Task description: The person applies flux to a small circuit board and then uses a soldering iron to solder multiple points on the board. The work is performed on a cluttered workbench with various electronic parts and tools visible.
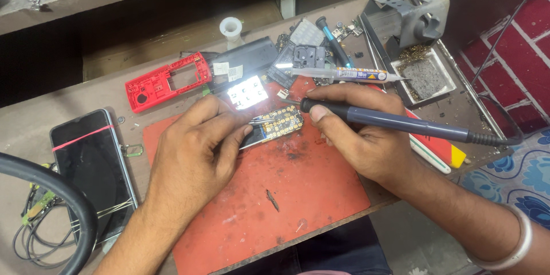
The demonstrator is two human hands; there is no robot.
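Resting on the red mat, a small gold-dotted keypad circuit board is pinned by left hand; right hand grasps a dark soldering iron, tip just right of board.

A worn grey workbench fills the frame, with a red work mat at lower centre. A red phone housing lies upper left, a black smartphone at left, and a soldering iron stand upper right.
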